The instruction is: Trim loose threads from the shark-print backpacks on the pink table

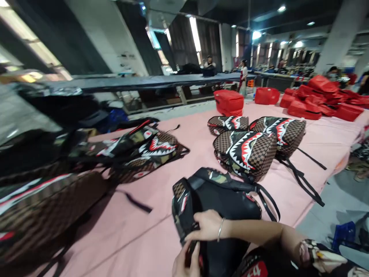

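A black-backed backpack point(230, 204) with camouflage and brown checkered panels lies on the pink-covered table point(161, 238) in front of me, back panel up. My right hand point(208, 226), a silver bangle on its wrist, reaches across from the right and grips the backpack's side edge. Just below it, at the bottom of the view, my left hand point(187, 262) is partly cut off. Its fingers and thumb close on the same edge, close to my right hand. What exactly lies between the fingertips is hard to see.
Shark-mouth backpacks point(245, 154) lie beyond and to the right, their straps trailing. More patterned backpacks point(155, 148) are piled at left, with a large blurred one point(49, 211) nearer. Red bags point(323, 98) are heaped at the far right. Other people stand at the back.
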Tool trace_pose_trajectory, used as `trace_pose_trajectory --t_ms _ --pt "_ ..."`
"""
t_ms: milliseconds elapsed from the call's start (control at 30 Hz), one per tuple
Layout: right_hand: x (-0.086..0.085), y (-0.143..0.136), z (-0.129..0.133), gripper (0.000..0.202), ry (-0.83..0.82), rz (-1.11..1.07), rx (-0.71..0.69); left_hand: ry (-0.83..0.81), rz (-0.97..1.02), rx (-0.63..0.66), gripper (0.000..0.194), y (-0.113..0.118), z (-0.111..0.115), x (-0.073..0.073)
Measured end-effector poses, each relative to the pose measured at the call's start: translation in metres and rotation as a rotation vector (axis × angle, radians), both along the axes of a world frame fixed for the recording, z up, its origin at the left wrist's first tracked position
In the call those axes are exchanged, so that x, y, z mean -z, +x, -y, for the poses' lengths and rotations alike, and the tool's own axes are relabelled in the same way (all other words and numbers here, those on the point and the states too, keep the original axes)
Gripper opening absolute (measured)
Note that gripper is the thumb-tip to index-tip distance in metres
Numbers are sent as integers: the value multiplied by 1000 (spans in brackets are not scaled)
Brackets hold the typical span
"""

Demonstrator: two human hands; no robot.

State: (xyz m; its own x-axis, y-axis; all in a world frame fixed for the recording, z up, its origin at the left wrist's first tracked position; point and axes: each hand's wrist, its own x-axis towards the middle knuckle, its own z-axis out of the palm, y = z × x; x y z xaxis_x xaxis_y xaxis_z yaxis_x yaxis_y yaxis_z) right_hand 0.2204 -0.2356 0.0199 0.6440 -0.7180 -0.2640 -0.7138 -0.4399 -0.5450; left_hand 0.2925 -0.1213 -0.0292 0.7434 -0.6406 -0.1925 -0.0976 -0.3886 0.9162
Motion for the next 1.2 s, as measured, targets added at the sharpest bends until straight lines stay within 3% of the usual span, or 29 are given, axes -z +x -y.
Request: trace_pose_trajectory --t_ms 33,100,233,400,500,600,1000,1200 --pt "4 -3 -1 53 41 47 9 -3 -120 1 45 -1 -1 -2" --pt "13 -11 -3 57 98 245 81 -160 -339 -1 44 -3 -4 -3" --pt "38 -28 -4 33 13 481 165 -401 -832 -165 38 -3 -6 0" --pt "67 -42 -10 27 -190 498 -13 -485 -1171 -315 17 -1 -10 12" --pt "75 -41 -13 29 -320 450 -147 -522 -1228 -306 17 1 -10 19" --pt "76 -36 -14 31 -403 411 -188 -526 -1237 -282 18 2 -10 23" --pt "74 -30 -11 34 -444 307 -243 -491 -1257 -244 22 4 -11 31" --pt "75 -27 -12 28 -519 269 -348 -534 -1228 -143 21 3 -10 28"
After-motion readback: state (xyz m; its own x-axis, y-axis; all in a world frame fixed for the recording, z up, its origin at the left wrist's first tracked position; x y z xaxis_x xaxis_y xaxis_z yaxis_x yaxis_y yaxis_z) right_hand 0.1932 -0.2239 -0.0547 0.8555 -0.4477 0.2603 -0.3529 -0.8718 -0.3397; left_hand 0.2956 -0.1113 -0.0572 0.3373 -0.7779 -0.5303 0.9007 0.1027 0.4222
